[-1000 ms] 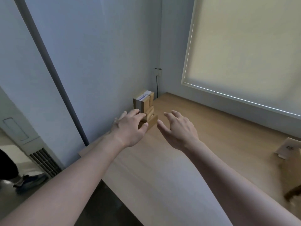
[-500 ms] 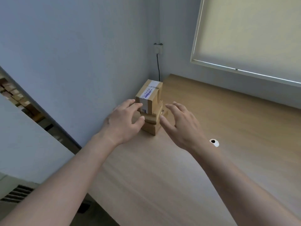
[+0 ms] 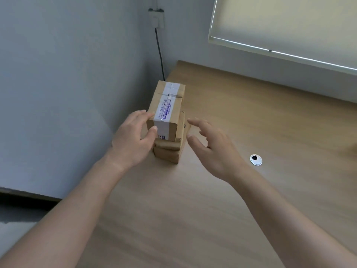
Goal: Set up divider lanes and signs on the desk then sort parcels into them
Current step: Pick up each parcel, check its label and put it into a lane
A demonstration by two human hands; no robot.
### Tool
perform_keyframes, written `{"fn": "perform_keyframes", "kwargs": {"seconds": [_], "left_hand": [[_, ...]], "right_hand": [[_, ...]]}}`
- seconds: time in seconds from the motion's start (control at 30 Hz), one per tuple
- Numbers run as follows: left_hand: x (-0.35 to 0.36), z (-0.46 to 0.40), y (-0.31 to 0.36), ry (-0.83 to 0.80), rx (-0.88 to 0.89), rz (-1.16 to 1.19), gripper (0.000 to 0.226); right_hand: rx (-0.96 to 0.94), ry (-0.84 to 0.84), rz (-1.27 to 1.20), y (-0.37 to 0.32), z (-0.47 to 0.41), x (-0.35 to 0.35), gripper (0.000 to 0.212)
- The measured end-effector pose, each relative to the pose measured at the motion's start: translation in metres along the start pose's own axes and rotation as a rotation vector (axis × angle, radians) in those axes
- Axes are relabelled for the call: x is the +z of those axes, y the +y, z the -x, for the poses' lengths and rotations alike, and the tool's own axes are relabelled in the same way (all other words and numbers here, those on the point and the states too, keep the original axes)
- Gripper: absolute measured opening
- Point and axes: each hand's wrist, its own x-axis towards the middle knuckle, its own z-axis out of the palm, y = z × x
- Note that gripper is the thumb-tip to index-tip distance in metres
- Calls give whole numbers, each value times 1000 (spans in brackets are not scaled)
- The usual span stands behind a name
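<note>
A stack of small cardboard parcels is standing on the wooden desk (image 3: pixel 241 117) near the corner where the grey walls are meeting, at about eleven o'clock from the middle of the view. The top parcel (image 3: pixel 166 111), bearing white tape with blue print along its length, is sitting on the lower parcels (image 3: pixel 169 151), which are jutting out a little at its three o'clock side.

The left hand (image 3: pixel 133 144) is gripping the top parcel at its nine o'clock side, the fingers lying along the top edge and the thumb pressing against the near face. The right hand (image 3: pixel 212 149) is hovering just beside the stack at three o'clock, fingers spread and relaxed, holding nothing; whether its fingertips are touching the cardboard cannot be told.

A white cable grommet (image 3: pixel 256 160) is sitting in the desk at three o'clock of the right hand. A black cable (image 3: pixel 160 55) is hanging from a wall socket (image 3: pixel 156 18) at twelve o'clock of the stack, and a pale roller blind (image 3: pixel 289 22) is covering the window at one o'clock.
</note>
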Motion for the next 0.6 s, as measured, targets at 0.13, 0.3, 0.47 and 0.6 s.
{"fn": "perform_keyframes", "kwargs": {"seconds": [0.13, 0.3, 0.47, 0.6], "left_hand": [[6, -22, -19, -38, -49, 154, 48], [16, -40, -38, -119, -195, 493, 58], [23, -41, -42, -202, -278, 662, 53], [23, -31, -36, -260, -249, 706, 62]], "right_hand": [[96, 12, -137, -5, -28, 15, 43], [186, -29, -325, -5, -51, 33, 59], [331, -104, -669, -5, -65, 49, 74], [456, 4, -818, -3, -71, 47, 76]]}}
